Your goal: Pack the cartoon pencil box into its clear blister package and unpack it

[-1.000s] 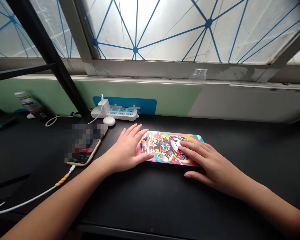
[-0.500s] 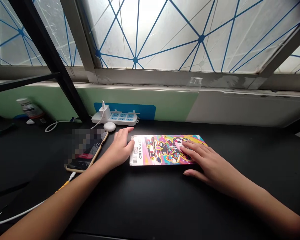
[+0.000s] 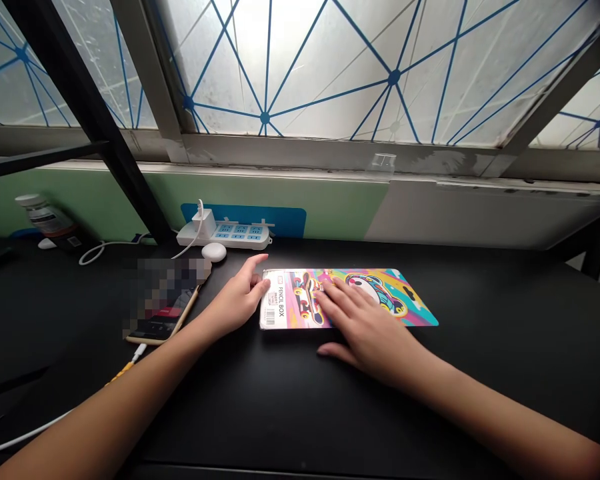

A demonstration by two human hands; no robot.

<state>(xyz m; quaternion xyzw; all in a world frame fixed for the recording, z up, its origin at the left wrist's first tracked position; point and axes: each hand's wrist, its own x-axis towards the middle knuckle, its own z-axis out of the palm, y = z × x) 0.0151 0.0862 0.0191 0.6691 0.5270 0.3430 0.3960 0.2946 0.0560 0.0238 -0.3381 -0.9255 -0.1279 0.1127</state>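
A colourful pencil box (image 3: pixel 400 293) lies flat on the black desk, printed with a cartoon figure and a skateboard. Its white end with the words "PENCIL BOX" and a barcode faces left. My right hand (image 3: pixel 363 327) rests over the middle of the box with its fingers stretched out, hiding part of the picture; the thumb lies off the near edge. At the left end is my left hand (image 3: pixel 243 293), its thumb at the box's corner and its index finger pointing out past the far corner. The other left fingers are partly curled, and nothing shows in them.
Left of the box lies a phone (image 3: pixel 180 313) with a cable plugged in. Behind stand a white power strip (image 3: pixel 240 233), a small white rounded case (image 3: pixel 214 252) and a bottle (image 3: pixel 47 217). A black metal post (image 3: pixel 100 120) rises at the left, before the window.
My right hand has slid left across the pencil box, from its right part to the middle. My left hand stays at the left end. The view has shifted slightly.
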